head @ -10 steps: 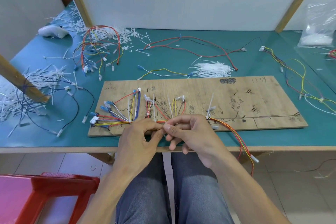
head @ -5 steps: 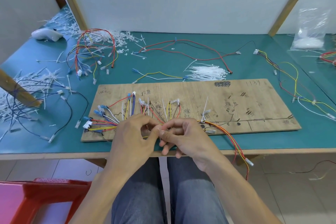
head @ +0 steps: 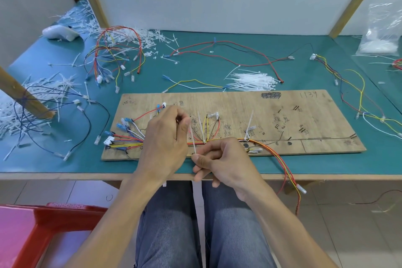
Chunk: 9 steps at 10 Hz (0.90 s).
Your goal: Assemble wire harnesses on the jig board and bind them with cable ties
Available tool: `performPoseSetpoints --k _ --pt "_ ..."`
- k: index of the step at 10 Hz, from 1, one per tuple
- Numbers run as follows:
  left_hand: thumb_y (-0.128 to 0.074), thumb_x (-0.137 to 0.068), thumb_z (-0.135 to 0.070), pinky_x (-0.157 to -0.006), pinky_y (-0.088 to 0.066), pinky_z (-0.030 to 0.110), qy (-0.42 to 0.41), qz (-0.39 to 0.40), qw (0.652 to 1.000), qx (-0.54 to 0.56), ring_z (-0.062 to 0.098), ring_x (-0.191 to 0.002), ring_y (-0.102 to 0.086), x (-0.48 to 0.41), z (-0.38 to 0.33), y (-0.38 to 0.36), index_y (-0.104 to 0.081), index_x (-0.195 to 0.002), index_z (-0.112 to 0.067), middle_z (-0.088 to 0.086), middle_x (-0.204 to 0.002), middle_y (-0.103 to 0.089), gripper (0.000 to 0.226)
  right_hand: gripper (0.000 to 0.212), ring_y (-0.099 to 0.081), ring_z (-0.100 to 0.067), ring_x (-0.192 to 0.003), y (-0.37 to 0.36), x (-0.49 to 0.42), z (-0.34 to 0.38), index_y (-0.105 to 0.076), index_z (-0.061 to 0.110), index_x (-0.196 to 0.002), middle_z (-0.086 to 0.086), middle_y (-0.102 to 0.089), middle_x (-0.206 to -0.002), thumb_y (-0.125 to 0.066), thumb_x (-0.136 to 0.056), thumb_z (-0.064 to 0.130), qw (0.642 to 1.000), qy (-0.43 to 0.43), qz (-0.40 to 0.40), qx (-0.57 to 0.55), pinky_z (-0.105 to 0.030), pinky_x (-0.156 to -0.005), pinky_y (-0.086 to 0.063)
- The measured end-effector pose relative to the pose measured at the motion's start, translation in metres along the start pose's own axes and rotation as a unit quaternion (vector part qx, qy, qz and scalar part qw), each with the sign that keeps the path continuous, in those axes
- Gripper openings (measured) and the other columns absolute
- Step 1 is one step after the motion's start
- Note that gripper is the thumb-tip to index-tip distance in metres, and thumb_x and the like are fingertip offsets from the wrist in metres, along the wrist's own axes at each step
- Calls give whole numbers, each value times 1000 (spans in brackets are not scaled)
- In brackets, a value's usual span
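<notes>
Left hand [head: 167, 137] is now pulling away from the right hand [head: 221, 159], pinching the cable tie [head: 192, 138] tail and dragging it up. The right is pinching the tie's head at the wire harness [head: 256, 142] along the jig board [head: 272, 115]'s front edge. Looks like it's getting cinched.

Wire harness [head: 130, 141] lies on the jig board [head: 282, 115], cable ties [head: 253, 81] behind it

1. The jig board [head: 272, 120] was bare, matt wood, rough-grained and marked with ink.
2. The desk [head: 217, 65] had a matt teal covering and a wooden front edge.
3. The cable tie [head: 192, 140] was thin white plastic.
4. The wires [head: 130, 142] had smooth coloured plastic sheathing.
5. The bag [head: 382, 35] was clear, glossy plastic.
6. The stool [head: 43, 224] was glossy red plastic.
7. The jeans [head: 169, 235] were blue denim cloth.
</notes>
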<state>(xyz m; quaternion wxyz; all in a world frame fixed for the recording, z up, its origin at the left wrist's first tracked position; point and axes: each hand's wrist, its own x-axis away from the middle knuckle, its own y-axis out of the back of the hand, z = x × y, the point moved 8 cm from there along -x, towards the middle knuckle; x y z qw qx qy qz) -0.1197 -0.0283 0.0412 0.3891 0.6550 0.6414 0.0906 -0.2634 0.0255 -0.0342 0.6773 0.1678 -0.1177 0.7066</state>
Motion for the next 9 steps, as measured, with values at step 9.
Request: performPoseSetpoints --k 9 --pt "-54 -109 -36 -82 -54 25 -12 -28 999 18 6 -93 -71 47 23 2 -65 -120 -33 -18 -99 -73 16 17 -72 -27 -68 47 82 82 -73 17 -94 -10 -77 -86 -78 -96 33 949 293 -105 -60 -31 -57 -58"
